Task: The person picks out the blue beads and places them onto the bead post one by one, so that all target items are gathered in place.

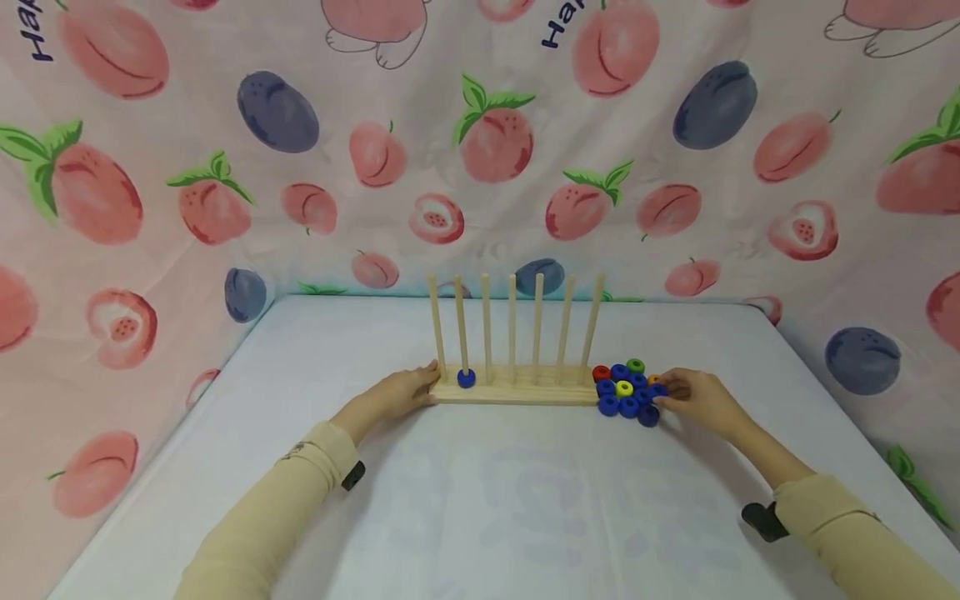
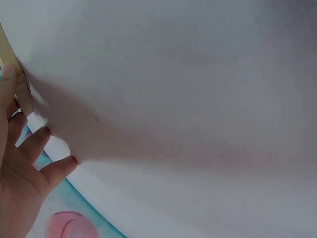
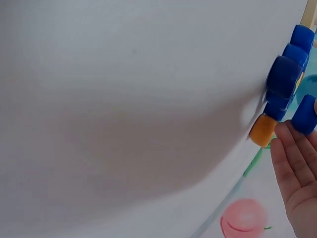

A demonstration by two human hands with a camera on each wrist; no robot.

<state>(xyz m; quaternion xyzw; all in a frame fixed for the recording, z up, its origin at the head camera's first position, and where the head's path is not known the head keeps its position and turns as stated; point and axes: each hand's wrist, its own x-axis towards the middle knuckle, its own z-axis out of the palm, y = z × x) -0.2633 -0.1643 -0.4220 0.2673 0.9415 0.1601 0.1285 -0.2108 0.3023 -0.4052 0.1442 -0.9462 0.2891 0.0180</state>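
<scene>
Here at the left, the end of the wooden base (image 1: pixel 517 396) is gripped by the left hand (image 1: pixel 397 393), thumb on the wood, remaining fingers fanned out over the white cover. Stiff and fairly light, the base looks to be; a hold low on its end seems well chosen, since the slender pegs (image 1: pixel 512 329) could be strained by a sideways pull. Second peg from the left, and a dark blue ring (image 1: pixel 467 378) is seen at its foot; the other six pegs are bare. On to the right end, where a huddle of beads (image 1: pixel 628 407) is gathered, mostly blue, with red, yellow, green and orange mixed in; whether the wood is touched by the closest ones cannot be told. And at the huddle's right side, a blue bead (image 1: pixel 657 390) is pinched in the right hand (image 1: pixel 701 402)! Small, hard and light, by the look of it, perhaps slippery if squeezed too tightly: best held by its outer rim, the hole left free.

Room, then: at the left, bare counter (image 1: pixel 330 333) is found beyond the hand, and the near side is wide open. At the far edge, movement is limited by the printed cloth (image 1: pixel 480 242). To the right, more space is offered, though neighbouring beads could easily be knocked and rolled.
</scene>
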